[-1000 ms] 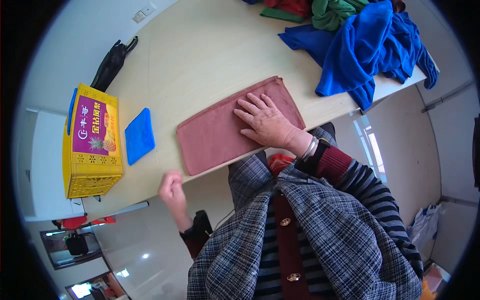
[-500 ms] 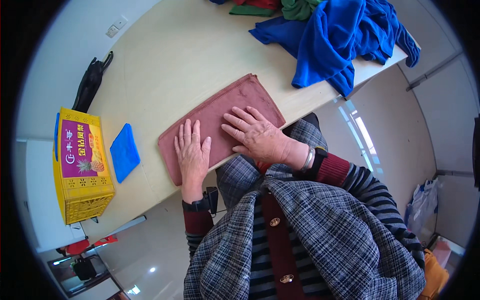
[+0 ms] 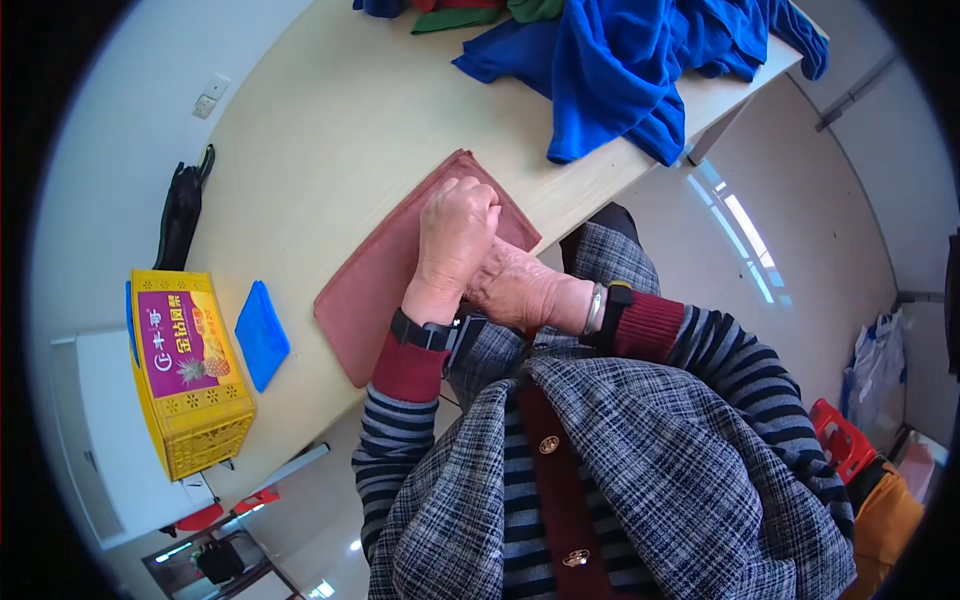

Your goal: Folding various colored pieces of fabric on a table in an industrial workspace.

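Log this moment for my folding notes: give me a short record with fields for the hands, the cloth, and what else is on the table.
left hand: resting on the cloth, fingers curled, near its right end
right hand: at the near edge of the cloth, partly under the left hand; grip cannot be told
cloth: dusty red, flat, long rectangle at the table's near edge
table: pale wood
blue clothes: heaped at the far right
yellow crate: at the left end
blue pad: flat, between crate and cloth
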Motion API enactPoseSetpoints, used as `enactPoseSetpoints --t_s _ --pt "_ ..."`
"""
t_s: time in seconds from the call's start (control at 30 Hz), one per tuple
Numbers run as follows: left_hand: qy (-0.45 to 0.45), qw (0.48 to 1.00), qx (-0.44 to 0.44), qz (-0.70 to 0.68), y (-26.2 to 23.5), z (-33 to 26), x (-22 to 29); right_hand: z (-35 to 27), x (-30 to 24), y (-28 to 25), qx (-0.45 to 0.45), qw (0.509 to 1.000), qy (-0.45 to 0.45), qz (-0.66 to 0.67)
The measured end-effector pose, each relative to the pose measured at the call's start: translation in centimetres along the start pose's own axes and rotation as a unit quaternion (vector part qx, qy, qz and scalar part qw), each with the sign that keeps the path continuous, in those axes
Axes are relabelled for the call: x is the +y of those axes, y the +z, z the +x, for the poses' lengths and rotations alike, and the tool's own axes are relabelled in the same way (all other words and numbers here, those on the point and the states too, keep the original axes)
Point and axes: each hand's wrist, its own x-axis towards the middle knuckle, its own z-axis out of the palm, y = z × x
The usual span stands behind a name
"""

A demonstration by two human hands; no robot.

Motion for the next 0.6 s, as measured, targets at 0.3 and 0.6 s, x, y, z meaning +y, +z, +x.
enactPoseSetpoints --t_s 0.3,0.6 --pt "0.041 0.995 -0.038 0.083 0.1 0.5 0.8 -0.4 0.4 1.1 0.033 0.999 -0.031 -0.013" --pt "0.012 0.999 0.001 0.033 -0.1 0.4 0.2 0.0 0.1 0.1 -0.002 1.0 -0.008 0.0"
